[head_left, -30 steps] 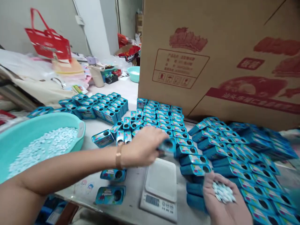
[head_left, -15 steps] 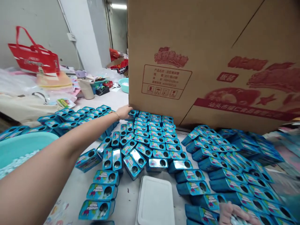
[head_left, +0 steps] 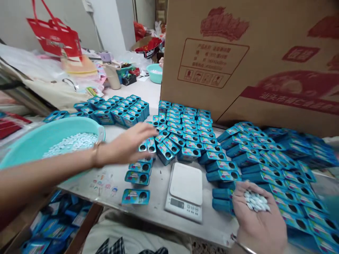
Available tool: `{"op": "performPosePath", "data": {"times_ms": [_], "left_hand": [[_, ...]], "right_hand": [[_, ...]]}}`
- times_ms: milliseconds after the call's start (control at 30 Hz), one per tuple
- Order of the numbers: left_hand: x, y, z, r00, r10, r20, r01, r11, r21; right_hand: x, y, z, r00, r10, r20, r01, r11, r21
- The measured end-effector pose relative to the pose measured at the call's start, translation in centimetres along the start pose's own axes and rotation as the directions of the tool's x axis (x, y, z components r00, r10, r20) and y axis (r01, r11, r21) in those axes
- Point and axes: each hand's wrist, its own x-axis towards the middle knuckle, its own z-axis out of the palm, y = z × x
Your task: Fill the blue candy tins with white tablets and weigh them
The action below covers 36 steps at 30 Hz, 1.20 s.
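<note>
My left hand (head_left: 129, 144) is stretched out over the left group of blue tins (head_left: 137, 177), slightly blurred, fingers apart and nothing in it. Palm up at the lower right, my right hand (head_left: 261, 225) is cupped around a small heap of pale mint-like candies (head_left: 256, 201). Beside it are rows of blue tins (head_left: 275, 180) with round holes in their tops. Between the hands sits a white digital scale (head_left: 186, 181), its plate bare. To the left, a turquoise basin (head_left: 34, 130) holds many loose pale candies (head_left: 74, 143), partly behind my left arm.
A large cardboard box (head_left: 254, 70) stands behind the tins. Below the table edge, at lower left, an open carton holds more blue tins (head_left: 55, 225). A red bag (head_left: 57, 38), a beige cup (head_left: 112, 76) and a second turquoise basin (head_left: 155, 76) are farther back, with part of another person's hand.
My left hand has drawn back from the tin at the box's corner and opened. The view has tilted down, showing the scale's display and more of my right hand with the candies.
</note>
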Motion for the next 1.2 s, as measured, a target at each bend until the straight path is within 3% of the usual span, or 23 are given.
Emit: {"op": "performPosePath", "data": {"times_ms": [67,167,267,333,400,500,667,800,900,967,1067,1133,1200], "left_hand": [[-6.2,3.9,2.1,0.998,0.050,0.024,-0.052,0.995,0.084],[-12.8,7.7,7.2,0.999,-0.037,0.035,0.032,0.989,0.142],[-15.6,9.4,11.2,0.991,-0.131,-0.038,0.136,0.978,0.160],[-16.0,9.8,12.2,0.985,-0.138,-0.108,0.150,0.982,0.113],[-15.8,10.1,11.8,0.981,-0.129,-0.143,0.135,0.990,0.032],[-13.9,10.7,9.7,0.987,-0.111,-0.121,0.102,0.992,-0.079],[-6.1,12.3,6.8,0.989,-0.026,-0.148,0.002,0.987,-0.162],[1.1,13.0,8.8,0.995,0.003,-0.099,-0.027,0.970,-0.241],[4.5,12.9,11.4,1.000,0.012,-0.009,-0.014,0.970,-0.241],[5.2,12.5,11.9,1.000,-0.007,-0.008,0.005,0.969,-0.245],[4.3,11.3,9.8,0.974,-0.100,-0.205,0.047,0.968,-0.247],[2.8,10.0,7.4,0.892,-0.247,-0.378,0.146,0.950,-0.275],[0.8,8.5,5.4,0.810,-0.431,-0.397,0.292,0.884,-0.364]], "right_hand": [[-0.6,1.1,0.2,0.996,0.073,-0.055,-0.067,0.993,0.100],[-1.9,2.5,1.1,0.987,0.154,-0.041,-0.146,0.978,0.152],[-3.3,3.0,1.9,0.987,0.162,0.004,-0.161,0.977,0.141],[-4.0,2.7,1.9,0.990,0.143,0.016,-0.144,0.977,0.157],[-4.6,2.4,1.6,0.991,0.130,0.027,-0.132,0.976,0.172],[-5.1,1.9,0.9,0.988,0.148,0.035,-0.152,0.967,0.206],[-5.2,1.9,-0.1,0.980,0.191,0.059,-0.200,0.940,0.276],[-5.0,2.2,-0.5,0.947,0.280,0.155,-0.316,0.896,0.312],[-4.7,2.4,-0.5,0.939,0.291,0.181,-0.337,0.882,0.328],[-4.4,2.4,-0.4,0.944,0.271,0.190,-0.321,0.892,0.319],[-3.8,2.5,-0.3,0.950,0.245,0.191,-0.294,0.910,0.293],[-3.4,2.7,-0.1,0.953,0.237,0.189,-0.283,0.920,0.273],[-2.9,2.9,0.2,0.956,0.230,0.183,-0.272,0.928,0.254]]}}
